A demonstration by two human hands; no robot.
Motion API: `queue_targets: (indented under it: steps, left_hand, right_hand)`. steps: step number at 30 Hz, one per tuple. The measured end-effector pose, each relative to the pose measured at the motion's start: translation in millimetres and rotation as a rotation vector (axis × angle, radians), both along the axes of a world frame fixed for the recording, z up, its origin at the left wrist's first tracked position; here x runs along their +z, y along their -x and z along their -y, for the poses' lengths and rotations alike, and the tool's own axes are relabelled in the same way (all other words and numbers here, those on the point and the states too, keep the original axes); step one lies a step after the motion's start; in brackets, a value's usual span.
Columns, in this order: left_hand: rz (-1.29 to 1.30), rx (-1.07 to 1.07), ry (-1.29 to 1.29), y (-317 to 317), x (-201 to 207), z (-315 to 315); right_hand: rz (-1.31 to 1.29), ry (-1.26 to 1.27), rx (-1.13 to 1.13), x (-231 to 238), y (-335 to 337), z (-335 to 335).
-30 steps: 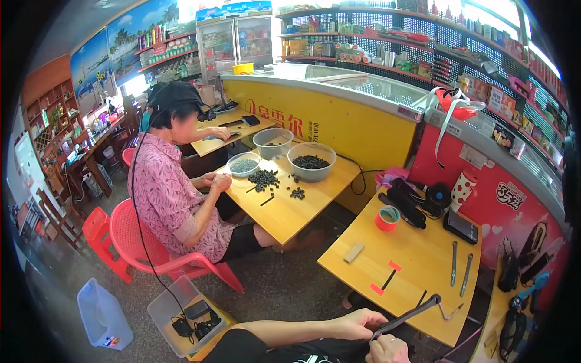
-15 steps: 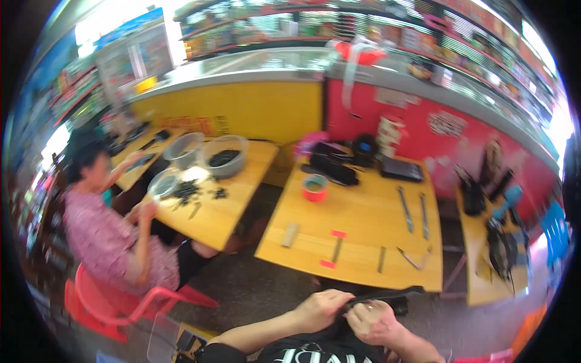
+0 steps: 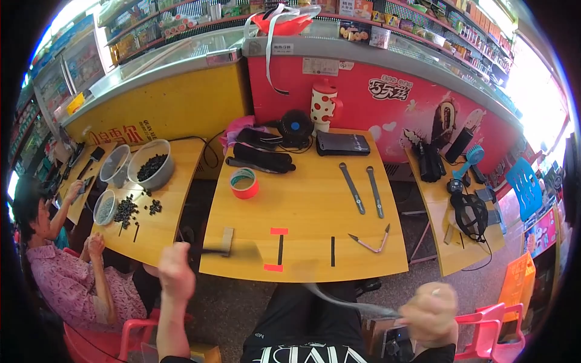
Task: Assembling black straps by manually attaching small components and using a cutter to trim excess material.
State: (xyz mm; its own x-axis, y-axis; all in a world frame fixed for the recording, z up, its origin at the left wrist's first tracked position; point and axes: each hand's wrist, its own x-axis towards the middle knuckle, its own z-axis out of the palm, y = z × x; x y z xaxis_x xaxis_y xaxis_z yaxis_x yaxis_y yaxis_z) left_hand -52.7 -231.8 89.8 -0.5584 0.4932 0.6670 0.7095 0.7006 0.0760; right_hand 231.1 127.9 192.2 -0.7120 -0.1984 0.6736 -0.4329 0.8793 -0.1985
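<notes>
Above my lap, near the front edge of the wooden table [image 3: 302,199], both hands are raised and wide apart. My left hand [image 3: 177,271] is closed in a fist at the table's front left, with a blurred dark strap [image 3: 227,249] running right from it. My right hand [image 3: 431,310], lower and to the right, is closed on the end of a grey-black strap [image 3: 357,306] that curves up to the left. The middle is smeared, so I cannot tell whether it is one piece. Nearby lie a short black strip [image 3: 280,249] between red tape pieces and another black strip [image 3: 333,251].
A red tape roll [image 3: 244,183], a small beige block [image 3: 227,241], two grey strap-like bars [image 3: 351,189], a V-shaped pointed tool [image 3: 371,243] and a black fan [image 3: 295,127] are on the table. A seated person [image 3: 72,272] works at a left table with black parts [image 3: 127,211]. A red chair [image 3: 484,330] stands at right.
My hands were together in front of me around a black strap; they have moved far apart, left and right. The view has shifted so the table sits further left.
</notes>
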Motion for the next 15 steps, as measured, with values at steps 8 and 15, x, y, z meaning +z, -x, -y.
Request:
queue_targets:
  steps: [8, 15]
  left_hand:
    - [0.788, 0.038, -1.038, 11, -32, 74]
    - [1.116, -0.212, -1.194, -5, -48, 11]
  right_hand:
    - [-0.136, -0.124, -0.313, 1, 93, -47]
    - [-0.057, -0.497, -0.296, -68, 203, -83]
